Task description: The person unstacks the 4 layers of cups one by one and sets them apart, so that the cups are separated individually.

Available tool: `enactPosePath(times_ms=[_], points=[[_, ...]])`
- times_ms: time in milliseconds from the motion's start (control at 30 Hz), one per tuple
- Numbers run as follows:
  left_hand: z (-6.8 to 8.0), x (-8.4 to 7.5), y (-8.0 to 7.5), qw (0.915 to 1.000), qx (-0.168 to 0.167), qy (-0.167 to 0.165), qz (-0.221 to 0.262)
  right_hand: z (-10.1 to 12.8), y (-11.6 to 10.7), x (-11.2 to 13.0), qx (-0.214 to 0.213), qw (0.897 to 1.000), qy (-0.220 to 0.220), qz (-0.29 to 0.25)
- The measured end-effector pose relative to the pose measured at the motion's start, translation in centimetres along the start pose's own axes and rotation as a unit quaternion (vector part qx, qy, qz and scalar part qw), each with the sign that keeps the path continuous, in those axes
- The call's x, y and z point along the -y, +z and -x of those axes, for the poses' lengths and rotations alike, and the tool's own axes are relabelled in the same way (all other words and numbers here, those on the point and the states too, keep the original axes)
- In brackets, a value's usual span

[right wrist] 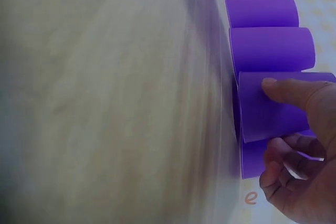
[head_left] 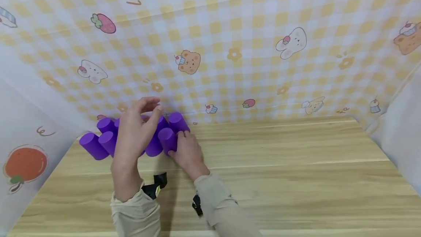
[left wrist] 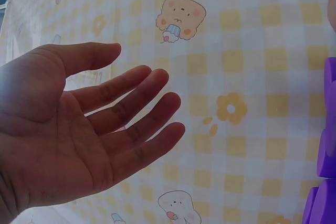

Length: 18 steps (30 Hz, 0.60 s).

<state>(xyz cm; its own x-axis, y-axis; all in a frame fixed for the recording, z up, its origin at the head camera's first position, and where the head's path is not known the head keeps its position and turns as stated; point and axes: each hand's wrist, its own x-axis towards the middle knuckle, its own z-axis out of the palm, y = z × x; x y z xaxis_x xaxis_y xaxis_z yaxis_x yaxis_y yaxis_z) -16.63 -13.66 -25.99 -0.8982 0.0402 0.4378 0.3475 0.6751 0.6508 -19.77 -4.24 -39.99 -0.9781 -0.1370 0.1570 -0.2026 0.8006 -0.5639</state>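
Note:
Several purple cylinders stand upright in two rows at the back left of the table. My right hand (head_left: 189, 153) holds the front-row cylinder at the right end (head_left: 167, 139). In the right wrist view its thumb lies along one side of that cylinder (right wrist: 268, 111) and the curled fingers are at the other side. Behind it stands a back-row cylinder (head_left: 178, 121). My left hand (head_left: 136, 131) is raised over the rows and hides the middle cylinders in the head view. Its fingers (left wrist: 142, 129) are spread and loosely bent, with nothing in them, in the left wrist view.
A wooden-patterned table (head_left: 279, 178) extends to the right and front. Behind it hangs a yellow checked cloth (head_left: 223, 79) with cartoon prints, close to the back row. A white wall panel (head_left: 23, 120) bounds the left side.

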Motion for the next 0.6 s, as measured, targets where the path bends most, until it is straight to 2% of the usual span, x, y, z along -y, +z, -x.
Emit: enactPosePath(times_ms=[167,400,500,600], points=[[-0.1,-0.1,-0.1,1.0000,-0.001,0.002,0.001,-0.5,0.0,0.4,-0.009,1.000,0.028,0.001],[-0.1,0.0,0.1,0.9998,0.007,0.018,0.000,-0.4,0.5,0.5,-0.003,0.999,0.031,0.014],[-0.1,0.0,0.2,0.9994,0.013,0.032,0.002,-0.3,0.2,0.1,0.015,0.999,0.031,-0.011],[-0.3,0.1,0.6,0.9986,0.024,0.048,0.001,-0.3,-1.1,-0.8,0.055,0.998,0.027,-0.031]])
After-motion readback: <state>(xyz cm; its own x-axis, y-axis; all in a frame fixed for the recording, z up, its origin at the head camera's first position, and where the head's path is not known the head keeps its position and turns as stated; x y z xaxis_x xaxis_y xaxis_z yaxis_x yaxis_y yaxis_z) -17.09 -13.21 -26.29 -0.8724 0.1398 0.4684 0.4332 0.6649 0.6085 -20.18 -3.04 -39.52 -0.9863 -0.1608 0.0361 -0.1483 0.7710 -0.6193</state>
